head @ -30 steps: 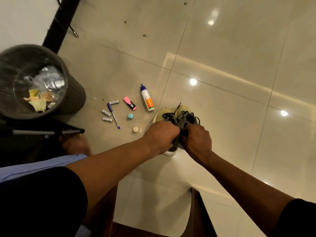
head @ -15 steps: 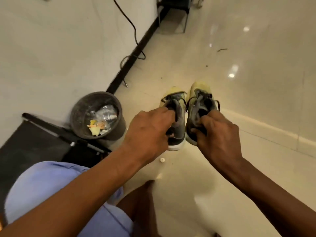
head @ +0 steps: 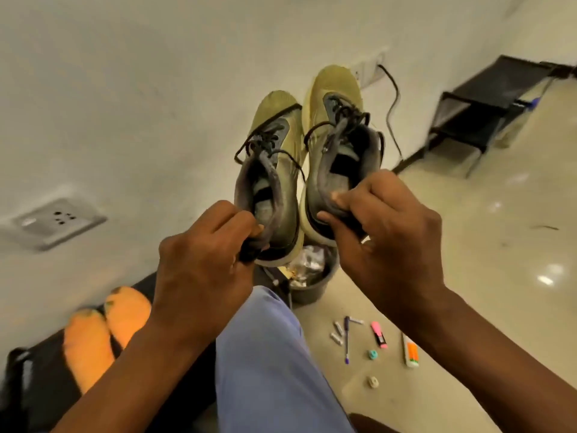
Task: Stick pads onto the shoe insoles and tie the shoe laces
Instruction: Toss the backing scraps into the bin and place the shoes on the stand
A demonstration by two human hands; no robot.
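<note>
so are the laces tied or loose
Loose: on both the left shoe and right shoe, laces hang in slack strands with no bow showing.

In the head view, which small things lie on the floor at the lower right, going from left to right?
Small batteries → pen → teal cap → pink highlighter → glue bottle.

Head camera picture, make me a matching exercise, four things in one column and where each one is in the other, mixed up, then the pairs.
Things:
1. left shoe
2. right shoe
3. bin
4. pink marker

Places:
A. lying on the floor by a pen
B. held by its heel in the right hand
C. on the floor under the shoes
D. held by its heel in the left hand

Pairs: 1-D, 2-B, 3-C, 4-A
</note>
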